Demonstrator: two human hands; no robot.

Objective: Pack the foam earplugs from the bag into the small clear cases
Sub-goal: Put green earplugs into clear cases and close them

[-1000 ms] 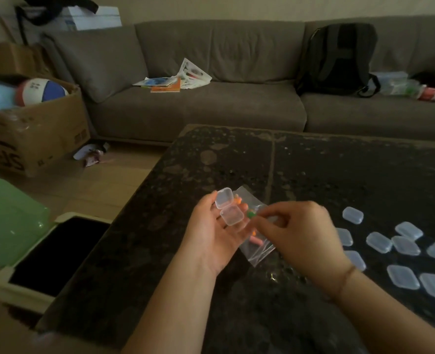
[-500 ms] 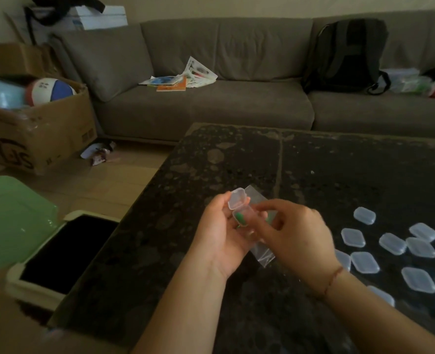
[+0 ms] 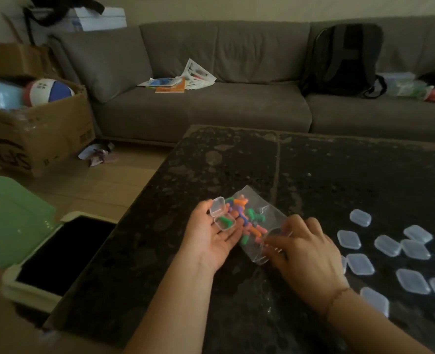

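My left hand (image 3: 208, 238) lies palm up over the dark table (image 3: 313, 180). It holds a small clear case (image 3: 224, 222) between thumb and fingers, lid (image 3: 217, 206) hinged open. A green earplug (image 3: 221, 221) lies inside the case. Just right of it, the clear bag (image 3: 262, 213) of orange, green, purple and pink earplugs (image 3: 247, 223) lies on the table. My right hand (image 3: 305, 251) is at the bag's near open end, its curled fingers gripping the plastic; the fingertips are blurred. Several closed clear cases (image 3: 387, 245) lie to the right.
A grey sofa (image 3: 211, 108) with papers and a black backpack (image 3: 344, 57) stands beyond the table. On the floor at left are a cardboard box (image 3: 40, 134) with a ball, a green lid (image 3: 9, 223) and a white-rimmed bin (image 3: 58, 251) by the table edge.
My right hand has left the open case and dropped to the bag's open end. A green earplug now lies in the case. The bag's earplugs are uncovered.
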